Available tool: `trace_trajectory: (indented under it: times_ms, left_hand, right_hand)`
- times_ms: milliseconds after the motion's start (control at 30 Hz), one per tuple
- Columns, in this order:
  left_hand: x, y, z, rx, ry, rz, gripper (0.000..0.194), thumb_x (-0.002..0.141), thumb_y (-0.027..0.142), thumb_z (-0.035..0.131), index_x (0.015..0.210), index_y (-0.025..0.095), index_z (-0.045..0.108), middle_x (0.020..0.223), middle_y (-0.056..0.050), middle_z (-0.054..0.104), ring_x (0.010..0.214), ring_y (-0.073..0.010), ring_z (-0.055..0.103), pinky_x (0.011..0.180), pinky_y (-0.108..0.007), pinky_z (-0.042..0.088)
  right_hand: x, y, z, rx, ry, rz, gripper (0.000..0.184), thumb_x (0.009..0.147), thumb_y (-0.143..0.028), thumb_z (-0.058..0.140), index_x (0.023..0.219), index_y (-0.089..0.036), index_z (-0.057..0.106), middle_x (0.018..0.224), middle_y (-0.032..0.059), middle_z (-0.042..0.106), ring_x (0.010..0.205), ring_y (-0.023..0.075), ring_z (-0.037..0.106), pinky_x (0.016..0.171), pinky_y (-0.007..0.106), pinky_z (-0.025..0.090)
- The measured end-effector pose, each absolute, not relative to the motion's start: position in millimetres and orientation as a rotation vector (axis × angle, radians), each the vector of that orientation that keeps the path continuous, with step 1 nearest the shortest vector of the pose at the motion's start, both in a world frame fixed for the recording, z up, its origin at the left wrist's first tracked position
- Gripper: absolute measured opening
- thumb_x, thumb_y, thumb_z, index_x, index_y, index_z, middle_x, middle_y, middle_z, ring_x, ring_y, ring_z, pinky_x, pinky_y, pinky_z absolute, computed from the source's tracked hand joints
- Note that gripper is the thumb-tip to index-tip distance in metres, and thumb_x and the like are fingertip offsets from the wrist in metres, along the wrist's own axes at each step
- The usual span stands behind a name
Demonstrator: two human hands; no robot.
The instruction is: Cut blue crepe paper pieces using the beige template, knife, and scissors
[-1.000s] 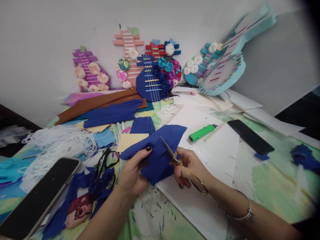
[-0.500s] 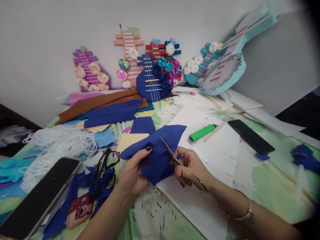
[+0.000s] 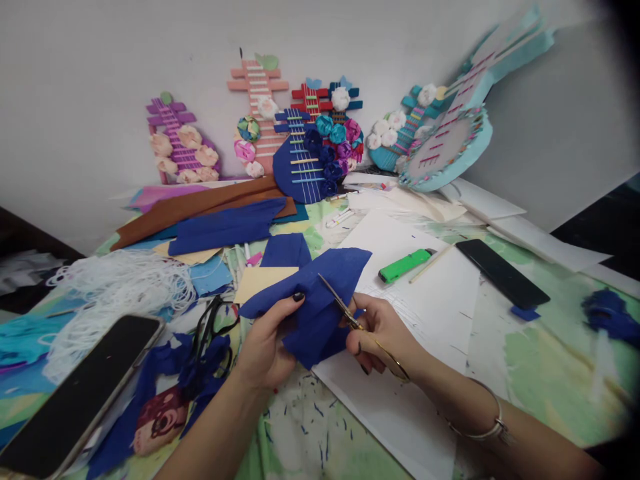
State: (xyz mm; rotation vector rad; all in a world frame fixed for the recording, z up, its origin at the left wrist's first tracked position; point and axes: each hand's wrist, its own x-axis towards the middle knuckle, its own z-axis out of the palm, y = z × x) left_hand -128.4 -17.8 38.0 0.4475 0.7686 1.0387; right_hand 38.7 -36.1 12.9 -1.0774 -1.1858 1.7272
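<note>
A sheet of dark blue crepe paper point(image 3: 315, 300) is pinched in my left hand point(image 3: 270, 347), thumb on top and fingers underneath. My right hand point(image 3: 383, 333) is closed around small scissors point(image 3: 345, 309) with a gold-coloured handle. Their blades lie against the blue paper and point up and to the left; I cannot tell how far apart they are. The right fingertips are partly hidden behind the paper's edge. Below the hands, a white sheet point(image 3: 380, 413) and tiny blue scraps lie on the table cover.
A green cutter point(image 3: 405, 265), a wooden stick point(image 3: 430, 263) and a black phone point(image 3: 503, 272) lie to the right. At left are another phone point(image 3: 85, 393), white cord point(image 3: 120, 293) and blue scraps point(image 3: 120, 427). Decorated paper guitars, including a blue one point(image 3: 297, 167), lean along the wall.
Almost nothing differs. The blue paper's upper right corner has shifted slightly left, and my right hand has moved very slightly with the scissors.
</note>
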Motion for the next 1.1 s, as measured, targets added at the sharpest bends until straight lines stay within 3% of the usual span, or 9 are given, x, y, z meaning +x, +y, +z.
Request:
trace_trajectory:
  times_ms: [100,267,433,567,733,900,1100]
  left_hand:
    - [-129,-18,37,0.442,0.791,1.056,0.013,0.065,0.019,0.072,0.077,0.014,0.072,0.069,-0.006,0.074,0.086,-0.031,0.072,0.082,-0.041,0.058]
    - [-135,-13,38,0.448,0.714,1.21,0.035,0.057,0.013,0.073,0.091,0.018,0.073,0.074,-0.004,0.076,0.094,-0.0318,0.071,0.089,-0.042,0.056]
    - [-148,-3,41,0.409,0.674,1.359,0.027,0.068,0.019,0.072,0.095,0.021,0.073,0.087,-0.005,0.077,0.095,-0.0283,0.071,0.086,-0.038,0.057]
    - [-150,1,41,0.424,0.74,1.334,0.035,0.07,0.009,0.072,0.104,0.017,0.071,0.093,-0.007,0.077,0.093,-0.0255,0.071,0.086,-0.035,0.057]
    - [-147,1,42,0.46,0.7,1.284,0.044,0.075,0.004,0.068,0.118,0.015,0.065,0.101,-0.008,0.075,0.102,-0.0254,0.069,0.094,-0.037,0.054]
    - [-147,-3,43,0.541,0.672,1.258,0.044,0.076,0.009,0.072,0.118,0.017,0.065,0.1,-0.009,0.075,0.103,-0.0278,0.069,0.092,-0.039,0.056]
    - [-144,-6,41,0.583,0.682,1.245,0.043,0.068,0.012,0.081,0.109,0.017,0.07,0.095,-0.007,0.076,0.106,-0.0294,0.067,0.091,-0.038,0.056]
  right_hand:
    - [38,-36,15,-1.091,-1.175,1.716,0.037,0.062,-0.027,0.077,0.077,-0.021,0.044,0.033,-0.0095,0.052,0.022,0.005,0.035,0.024,0.013,0.027]
    - [39,-35,18,-1.12,-1.172,1.684,0.04,0.06,-0.029,0.079,0.075,-0.021,0.043,0.033,-0.0091,0.052,0.022,0.0043,0.034,0.024,0.012,0.025]
    - [42,-35,17,-1.158,-1.23,1.632,0.038,0.06,-0.022,0.08,0.075,-0.02,0.045,0.034,-0.0093,0.052,0.025,0.0053,0.04,0.025,0.011,0.025]
    - [42,-35,17,-1.174,-1.27,1.642,0.042,0.057,-0.021,0.083,0.073,-0.02,0.045,0.037,-0.0091,0.054,0.026,0.004,0.04,0.026,0.011,0.027]
    - [43,-34,13,-1.093,-1.292,1.67,0.051,0.056,-0.042,0.086,0.074,-0.02,0.044,0.037,-0.0102,0.05,0.026,0.0038,0.037,0.027,0.012,0.027]
    - [45,-33,12,-0.933,-1.371,1.656,0.059,0.06,-0.068,0.074,0.075,-0.018,0.047,0.038,-0.0073,0.051,0.028,0.0038,0.037,0.029,0.014,0.029]
    - [47,-32,17,-0.918,-1.435,1.677,0.06,0.064,-0.073,0.068,0.068,-0.015,0.053,0.038,-0.0045,0.049,0.028,0.0042,0.035,0.03,0.016,0.026]
